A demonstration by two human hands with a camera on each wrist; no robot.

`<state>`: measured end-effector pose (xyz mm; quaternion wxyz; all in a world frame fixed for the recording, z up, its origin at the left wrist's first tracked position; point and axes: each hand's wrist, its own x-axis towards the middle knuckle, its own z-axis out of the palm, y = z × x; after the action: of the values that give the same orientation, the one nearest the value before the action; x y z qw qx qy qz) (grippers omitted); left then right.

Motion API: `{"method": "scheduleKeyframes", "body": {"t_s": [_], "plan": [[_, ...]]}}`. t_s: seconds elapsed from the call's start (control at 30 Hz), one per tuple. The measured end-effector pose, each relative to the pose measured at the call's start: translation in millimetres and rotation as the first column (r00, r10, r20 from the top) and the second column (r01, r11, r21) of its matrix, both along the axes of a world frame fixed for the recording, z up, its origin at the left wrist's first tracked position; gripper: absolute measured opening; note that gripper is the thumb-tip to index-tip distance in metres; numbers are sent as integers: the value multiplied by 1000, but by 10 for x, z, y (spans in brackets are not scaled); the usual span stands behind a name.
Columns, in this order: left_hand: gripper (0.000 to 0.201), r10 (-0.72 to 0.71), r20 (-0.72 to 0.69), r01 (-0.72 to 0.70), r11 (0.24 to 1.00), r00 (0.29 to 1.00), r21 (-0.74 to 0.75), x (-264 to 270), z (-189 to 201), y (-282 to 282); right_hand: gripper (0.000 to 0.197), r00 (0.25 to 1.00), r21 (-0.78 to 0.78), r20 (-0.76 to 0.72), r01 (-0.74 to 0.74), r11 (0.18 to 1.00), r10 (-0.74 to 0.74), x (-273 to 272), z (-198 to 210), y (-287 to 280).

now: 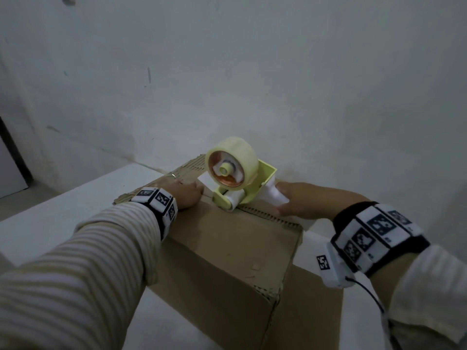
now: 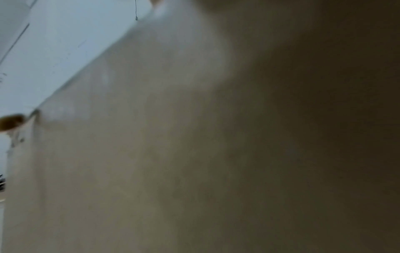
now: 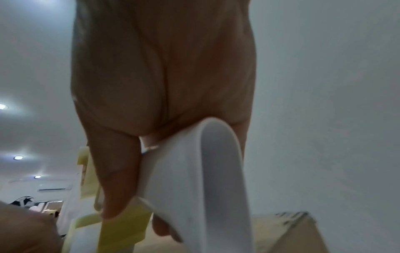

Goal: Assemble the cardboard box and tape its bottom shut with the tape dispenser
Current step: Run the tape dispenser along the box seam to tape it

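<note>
A brown cardboard box stands on a white table, its folded flaps facing up. The pale yellow tape dispenser sits on the centre seam with its roller down on the flaps. My right hand grips its white handle; the right wrist view shows fingers curled round that handle. My left hand lies flat on the left flap, just left of the dispenser's front. The left wrist view is filled with blurred cardboard; no fingers show there.
A white wall rises close behind the box. The white table extends to the left and in front of the box. A dark door edge stands at far left.
</note>
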<state>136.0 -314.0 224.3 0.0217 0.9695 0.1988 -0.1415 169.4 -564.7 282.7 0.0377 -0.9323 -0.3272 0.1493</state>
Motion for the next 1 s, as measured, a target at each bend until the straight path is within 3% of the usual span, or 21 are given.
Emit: {"method": "scheduleKeyframes", "body": {"t_s": [0.13, 0.23, 0.37, 0.5, 0.6, 0.7, 0.87, 1.0], "plan": [[53, 52, 8, -51, 992, 999, -111, 74, -107, 121, 58, 995, -9, -53, 87, 996, -88, -2, 60, -381], [57, 56, 14, -54, 993, 998, -106, 16, -27, 32, 56, 992, 1, -58, 111, 994, -110, -43, 71, -550], [48, 37, 21, -34, 994, 999, -105, -39, 34, -185, 56, 994, 22, -1, 113, 993, -113, -89, -19, -561], [51, -96, -6, 94, 984, 995, -150, -142, 0, -515, 54, 994, 70, 19, 106, 992, -108, -155, -62, -534], [69, -211, -43, 205, 971, 976, -122, -196, -35, -806, 46, 993, 95, 46, 104, 990, -109, -220, -82, -521], [94, -186, -7, 184, 978, 983, -100, -245, -69, -951, 42, 989, 125, 86, 110, 986, -121, -287, -111, -547], [87, -200, -10, 199, 978, 980, -63, -282, -37, -1044, 50, 988, 155, 61, 128, 980, -139, -365, -187, -636], [105, -197, -62, 195, 980, 978, -36, -258, -75, -967, 54, 984, 167, 50, 159, 973, -170, -381, -177, -804]]}}
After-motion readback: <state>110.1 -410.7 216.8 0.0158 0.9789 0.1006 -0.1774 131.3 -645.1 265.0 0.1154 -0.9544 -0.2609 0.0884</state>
